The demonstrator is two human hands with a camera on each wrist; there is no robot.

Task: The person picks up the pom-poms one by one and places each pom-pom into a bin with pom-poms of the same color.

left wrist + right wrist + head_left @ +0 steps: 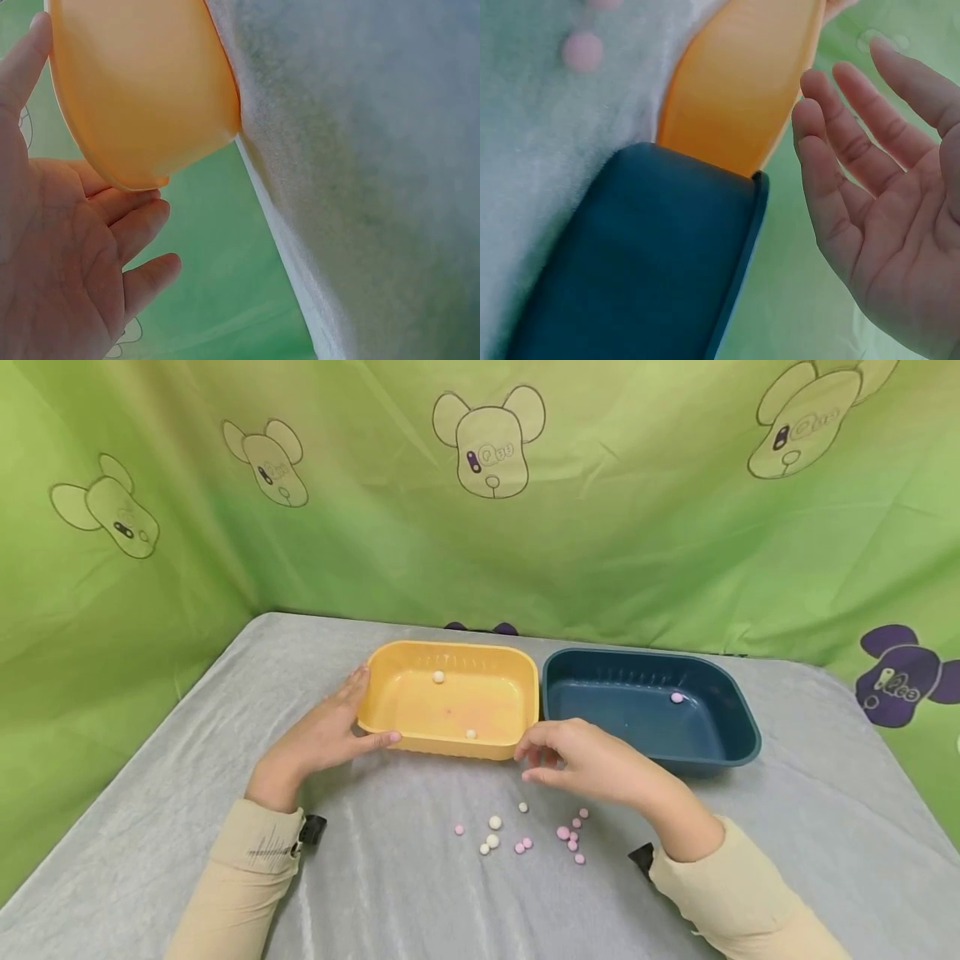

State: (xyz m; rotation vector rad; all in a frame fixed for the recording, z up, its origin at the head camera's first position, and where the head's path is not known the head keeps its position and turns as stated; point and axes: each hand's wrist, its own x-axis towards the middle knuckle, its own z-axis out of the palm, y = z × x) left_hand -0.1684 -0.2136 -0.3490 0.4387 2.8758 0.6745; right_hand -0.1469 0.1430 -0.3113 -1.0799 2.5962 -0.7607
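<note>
A yellow plastic basin [450, 747] stands on the table, two small white balls [438, 677] inside it. My left hand [327, 729] rests on its left front corner, thumb along the front rim and fingers extended against the left side. In the left wrist view, those fingers [139, 225] are spread and fairly straight, some under the rim. Over the basin's front right corner hovers my right hand [585, 760], fingers loosely bent. The right wrist view shows its palm [907, 232] holding nothing. A dark blue basin [637, 710] adjoins on the right, with one pink ball [677, 697] in it.
On the grey cloth in front of the basins lie several loose white balls [495, 822] and several pink balls [563, 833], partly clustered. A green curtain [375, 527] with printed animal heads hangs behind the table [390, 893].
</note>
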